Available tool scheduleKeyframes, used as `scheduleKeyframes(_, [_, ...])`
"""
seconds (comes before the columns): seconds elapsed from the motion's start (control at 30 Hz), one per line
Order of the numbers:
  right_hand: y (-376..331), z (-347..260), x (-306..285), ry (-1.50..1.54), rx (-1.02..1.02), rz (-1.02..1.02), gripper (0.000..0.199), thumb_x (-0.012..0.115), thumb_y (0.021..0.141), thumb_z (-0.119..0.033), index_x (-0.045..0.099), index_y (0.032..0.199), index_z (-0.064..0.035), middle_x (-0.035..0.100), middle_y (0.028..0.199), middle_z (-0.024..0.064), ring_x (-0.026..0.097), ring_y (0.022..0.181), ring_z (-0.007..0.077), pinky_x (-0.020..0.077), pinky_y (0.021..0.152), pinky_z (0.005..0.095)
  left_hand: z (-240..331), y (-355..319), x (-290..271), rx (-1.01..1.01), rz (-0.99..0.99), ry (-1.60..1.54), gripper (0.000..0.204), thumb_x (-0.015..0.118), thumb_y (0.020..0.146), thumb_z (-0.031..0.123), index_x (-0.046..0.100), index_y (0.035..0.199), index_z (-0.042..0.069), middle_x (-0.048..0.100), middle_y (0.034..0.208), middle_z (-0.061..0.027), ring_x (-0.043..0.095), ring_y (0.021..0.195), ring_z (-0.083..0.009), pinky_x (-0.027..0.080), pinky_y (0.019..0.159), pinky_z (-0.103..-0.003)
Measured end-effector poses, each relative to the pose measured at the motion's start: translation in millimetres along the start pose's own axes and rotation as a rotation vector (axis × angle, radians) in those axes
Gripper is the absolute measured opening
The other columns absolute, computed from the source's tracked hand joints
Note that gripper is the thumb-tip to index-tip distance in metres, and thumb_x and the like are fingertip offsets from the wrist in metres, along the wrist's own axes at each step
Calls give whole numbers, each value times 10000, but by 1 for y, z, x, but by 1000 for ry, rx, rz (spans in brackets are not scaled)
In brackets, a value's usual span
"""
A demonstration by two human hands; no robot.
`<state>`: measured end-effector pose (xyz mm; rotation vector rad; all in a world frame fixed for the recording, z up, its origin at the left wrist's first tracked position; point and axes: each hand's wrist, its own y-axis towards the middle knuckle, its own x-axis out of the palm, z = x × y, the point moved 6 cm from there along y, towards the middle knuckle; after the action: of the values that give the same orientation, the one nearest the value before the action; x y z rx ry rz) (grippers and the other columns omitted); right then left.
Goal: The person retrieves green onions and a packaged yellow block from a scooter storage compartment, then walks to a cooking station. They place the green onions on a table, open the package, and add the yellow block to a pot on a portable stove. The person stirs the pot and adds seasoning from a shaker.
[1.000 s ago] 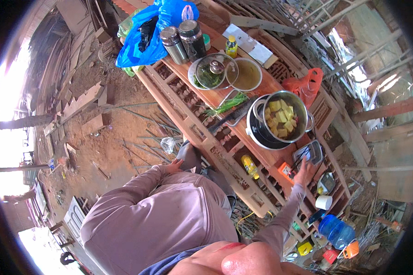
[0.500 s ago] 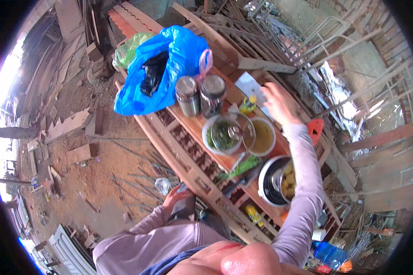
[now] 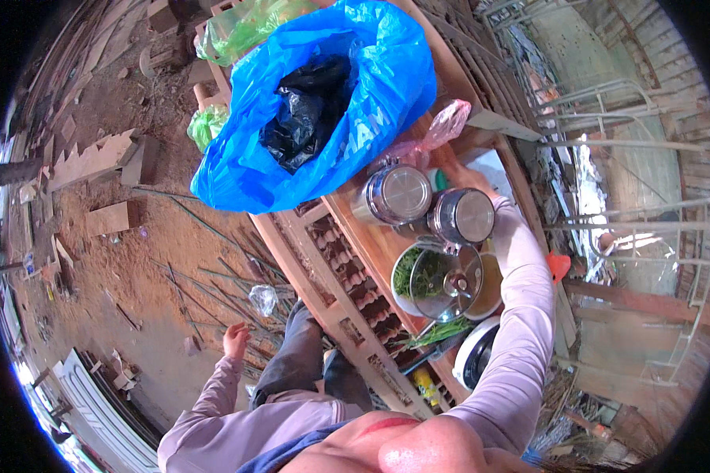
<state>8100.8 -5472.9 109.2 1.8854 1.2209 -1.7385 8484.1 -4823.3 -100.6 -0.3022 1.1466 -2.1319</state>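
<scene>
My right arm stretches over the right side of the wooden table, and my right hand (image 3: 475,180) is behind a steel-lidded jar (image 3: 464,217). The fingers are mostly hidden by that jar. A second steel-lidded jar (image 3: 405,194) stands to its left, with a small green cap (image 3: 439,180) showing between them. Close to the hand lie a white sheet (image 3: 493,169) and a knotted pink plastic bag (image 3: 447,126). My left hand (image 3: 235,340) hangs in the air left of my leg, holding nothing, its fingers loosely apart.
A large blue plastic bag (image 3: 237,169) with a black bag (image 3: 308,114) inside covers the table's far end. Nearer are a bowl of greens (image 3: 418,272) under a glass lid (image 3: 469,288), a bowl of yellowish liquid (image 3: 491,288) and a white-rimmed pot (image 3: 469,355). Metal frames stand at right.
My right hand has gone from over the white sheet to behind the jars. The left hand has swung away from my leg. The view has shifted, so the blue bag looks nearer and larger.
</scene>
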Motion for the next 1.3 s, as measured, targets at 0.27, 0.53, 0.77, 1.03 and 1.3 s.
scheduleKeyframes(0.27, [-194,-86,-198,-33,396,489,676,765,730,-467,441,1210,-118,649,1037,212,654,857,420,519,714,507,256,-218,274,1144,-662,567,562,722,759,105,518,1278,32,597,1183,-185,579,1090,-363,474,923,-409])
scheduleKeyframes(0.53, [-345,-289,-139,84,327,639,674,656,760,-659,539,1018,-47,627,708,122,657,599,323,493,499,419,283,-387,373,1481,-903,512,1037,849,549,261,340,1409,-14,623,1090,-194,629,986,-362,503,877,-442])
scheduleKeyframes(0.77, [-431,-341,-61,203,270,686,642,729,746,-541,558,1137,-62,608,871,117,613,764,296,482,666,392,164,-389,356,608,-1776,543,888,905,498,208,508,1267,10,632,1169,-100,595,1069,-182,484,931,-354])
scheduleKeyframes(1.03, [-506,-356,-49,-325,-108,627,574,696,735,-172,423,1231,-265,493,1317,68,502,1080,273,470,879,382,136,-383,374,688,-2000,840,966,920,570,296,426,1364,56,587,1227,-96,547,1152,-204,444,995,-377])
scheduleKeyframes(1.3, [-513,-287,27,1180,354,1149,784,814,706,7,336,1325,-34,407,1389,135,452,1277,239,463,1024,389,224,-473,409,1766,-1338,860,708,854,603,213,576,1244,101,610,1176,-100,563,1119,-298,471,952,-419])
